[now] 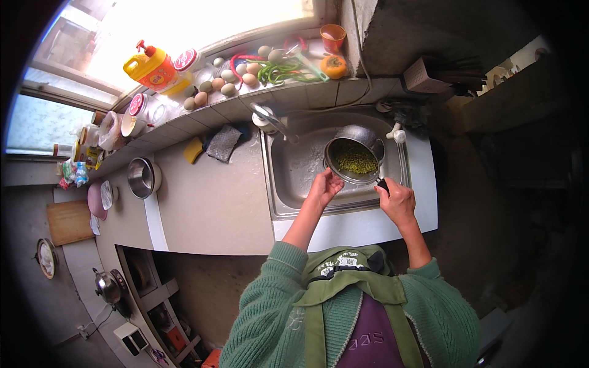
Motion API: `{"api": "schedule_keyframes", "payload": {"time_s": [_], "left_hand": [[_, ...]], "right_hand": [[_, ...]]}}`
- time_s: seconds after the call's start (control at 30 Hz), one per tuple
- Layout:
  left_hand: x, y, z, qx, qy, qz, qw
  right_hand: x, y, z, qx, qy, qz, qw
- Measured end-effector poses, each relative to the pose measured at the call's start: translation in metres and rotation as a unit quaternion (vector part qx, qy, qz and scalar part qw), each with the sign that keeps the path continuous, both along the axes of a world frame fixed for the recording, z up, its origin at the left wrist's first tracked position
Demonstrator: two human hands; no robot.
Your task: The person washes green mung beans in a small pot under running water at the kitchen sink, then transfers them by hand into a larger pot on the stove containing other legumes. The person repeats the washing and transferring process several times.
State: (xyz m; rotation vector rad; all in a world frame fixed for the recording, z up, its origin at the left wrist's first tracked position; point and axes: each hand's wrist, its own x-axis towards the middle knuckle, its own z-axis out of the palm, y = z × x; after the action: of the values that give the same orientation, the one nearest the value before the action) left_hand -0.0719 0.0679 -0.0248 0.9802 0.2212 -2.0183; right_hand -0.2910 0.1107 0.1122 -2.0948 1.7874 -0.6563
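A round metal strainer or pan (335,171), tilted over the sink, holds small green beans (356,162) that look like mung beans. My right hand (398,201) is closed around its black handle (382,185). At the lower left rim, my left hand (327,186) supports the vessel with its fingers, some of them hidden beneath it. Just behind is another metal pot or bowl (361,133), partly covered by the held vessel. Both lie within the outline of the stainless-steel sink (294,184).
The faucet (275,120) reaches over the sink's left side. On the counter are a yellow sponge (193,150), a grey scouring cloth (224,143) and metal bowls (141,178). Eggs (228,89), green peppers (274,73) and a yellow pump bottle (154,69) line the window ledge.
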Motion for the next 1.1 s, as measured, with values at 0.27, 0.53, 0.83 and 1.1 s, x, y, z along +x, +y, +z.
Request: {"api": "schedule_keyframes", "payload": {"time_s": [0.27,0.53,0.83,1.1], "left_hand": [[0.001,0.001,-0.012,0.000,-0.002,-0.013,1.000],[0.002,0.004,-0.016,-0.010,0.002,-0.017,1.000],[-0.003,0.003,-0.005,0.020,-0.043,-0.014,0.999],[0.005,0.008,-0.012,0.017,-0.026,0.019,0.999]], "right_hand": [[0.000,0.000,0.005,-0.012,0.002,0.003,1.000],[0.002,0.001,0.008,-0.019,-0.010,0.000,1.000],[0.003,0.003,0.004,-0.023,0.014,0.007,1.000],[0.002,0.004,-0.003,0.058,-0.078,-0.039,0.994]]}}
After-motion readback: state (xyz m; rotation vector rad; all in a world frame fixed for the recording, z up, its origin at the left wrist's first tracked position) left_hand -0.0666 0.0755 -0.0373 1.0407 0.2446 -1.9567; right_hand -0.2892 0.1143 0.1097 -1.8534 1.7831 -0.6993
